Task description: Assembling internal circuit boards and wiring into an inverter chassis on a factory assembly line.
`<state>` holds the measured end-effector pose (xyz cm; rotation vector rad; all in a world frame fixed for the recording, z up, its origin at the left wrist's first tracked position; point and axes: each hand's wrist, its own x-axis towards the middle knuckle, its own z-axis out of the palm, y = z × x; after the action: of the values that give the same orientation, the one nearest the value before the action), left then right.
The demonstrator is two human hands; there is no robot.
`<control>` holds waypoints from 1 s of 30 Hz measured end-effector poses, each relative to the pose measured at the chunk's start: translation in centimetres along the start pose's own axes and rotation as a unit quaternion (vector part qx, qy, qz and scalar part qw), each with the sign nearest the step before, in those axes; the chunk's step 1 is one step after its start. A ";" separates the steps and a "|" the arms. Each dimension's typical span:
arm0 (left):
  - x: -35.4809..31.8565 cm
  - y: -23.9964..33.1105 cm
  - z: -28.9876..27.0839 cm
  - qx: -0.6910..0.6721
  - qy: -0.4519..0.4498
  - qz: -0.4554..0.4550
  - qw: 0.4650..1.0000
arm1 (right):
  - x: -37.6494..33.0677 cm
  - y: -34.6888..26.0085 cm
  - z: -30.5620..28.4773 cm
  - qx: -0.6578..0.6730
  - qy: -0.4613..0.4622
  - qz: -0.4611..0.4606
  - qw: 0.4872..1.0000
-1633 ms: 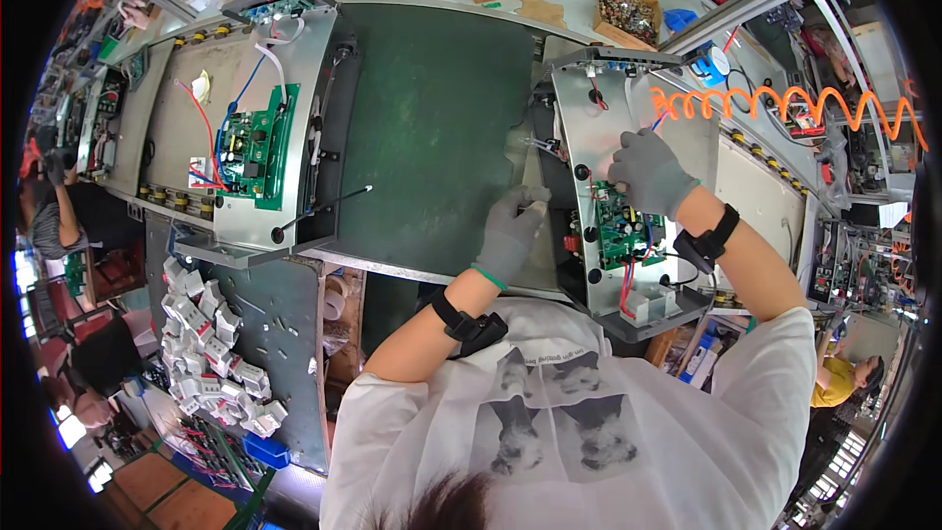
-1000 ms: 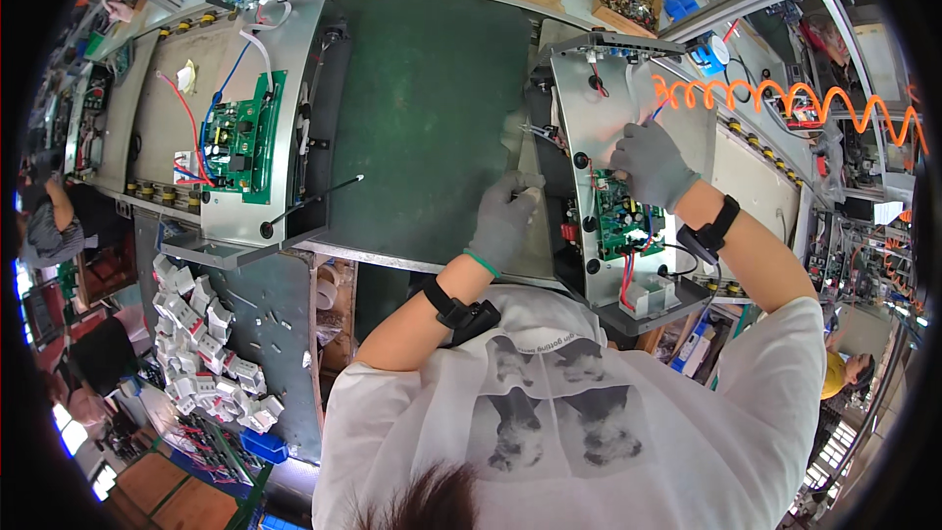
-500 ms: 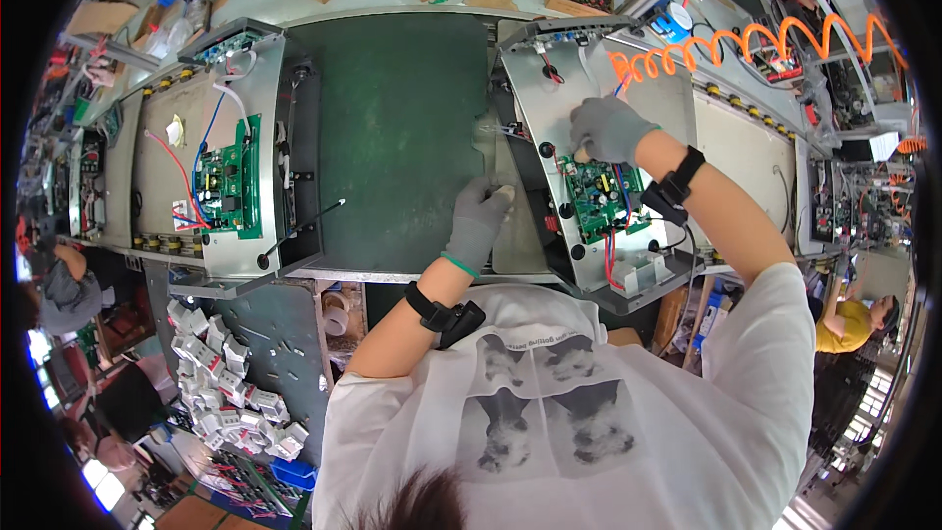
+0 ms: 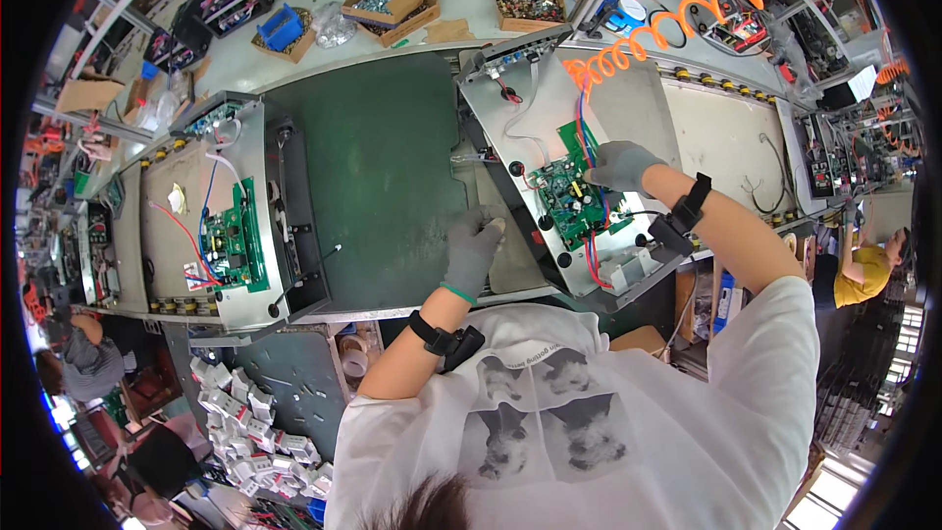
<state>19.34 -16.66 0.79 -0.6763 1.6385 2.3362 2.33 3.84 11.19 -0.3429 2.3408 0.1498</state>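
A metal chassis (image 4: 502, 132) stands tilted in front of me on the right, with a green circuit board (image 4: 564, 198) in it. My right hand (image 4: 620, 169), in a grey glove, is closed at the board's right edge. Its fingertips are beside the red and blue wires (image 4: 586, 132), and what they grip is hidden. My left hand (image 4: 476, 247), gloved too, is left of the chassis over the bench, with its fingers curled against the thumb. Whether something small is in it cannot be made out. A black cable (image 4: 643, 213) crosses the board's lower right.
A second metal chassis (image 4: 265, 265) with a board stands on the left, beyond a dark green mat (image 4: 378, 177). Boxes of small hardware (image 4: 530, 0) line the far bench. An orange coiled hose (image 4: 677, 25) hangs over the right chassis. White switch-like parts (image 4: 250, 427) are heaped at lower left.
My right hand has moved from the board's upper end down to its right edge, uncovering more of the board. My left hand stays curled by the chassis. The view has turned slightly.
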 end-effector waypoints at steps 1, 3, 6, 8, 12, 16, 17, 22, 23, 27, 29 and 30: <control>-0.1 0.4 0.3 0.013 -0.018 0.002 1.000 | 0.2 0.5 0.4 0.013 0.028 -0.011 0.999; -0.2 0.6 0.4 0.019 -0.034 0.015 0.999 | -0.6 0.2 0.3 0.079 0.023 0.005 0.997; 0.1 0.1 0.3 0.060 -0.038 0.072 0.995 | -1.4 0.8 1.6 0.408 0.023 -0.034 0.912; -0.1 0.4 0.9 0.099 -0.026 0.116 0.988 | -3.1 0.1 1.5 0.372 0.045 -0.128 0.918; -4.7 6.3 5.5 0.166 -0.024 0.260 0.951 | -7.3 -3.0 1.4 0.120 0.271 -0.407 0.864; -5.2 7.2 5.9 0.012 -0.097 0.210 0.973 | -8.8 -5.0 1.5 0.025 0.074 -0.364 0.928; -4.8 7.0 5.3 0.014 -0.099 0.210 0.973 | -9.4 -5.1 1.0 0.028 0.027 -0.333 0.942; -3.3 7.9 0.0 -0.054 -0.174 0.104 0.978 | -10.8 -3.7 2.0 0.119 -0.016 -0.305 0.945; -3.1 7.3 -0.5 -0.028 -0.179 0.121 0.976 | -10.7 -3.6 2.4 0.132 0.028 -0.327 0.935; -3.3 5.9 0.1 -0.069 -0.181 0.084 0.977 | -10.4 -4.8 4.3 0.169 0.281 -0.358 0.874; -3.9 6.0 0.8 -0.161 -0.157 0.088 0.970 | -10.6 -5.6 4.4 0.126 0.271 -0.346 0.889; -4.0 5.9 1.2 -0.163 -0.158 0.085 0.970 | -10.8 -5.9 4.3 0.079 0.261 -0.337 0.901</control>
<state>20.02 -17.34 7.94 -0.2017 1.2329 2.6970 14.23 1.27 15.69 -1.2050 2.5625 -0.5273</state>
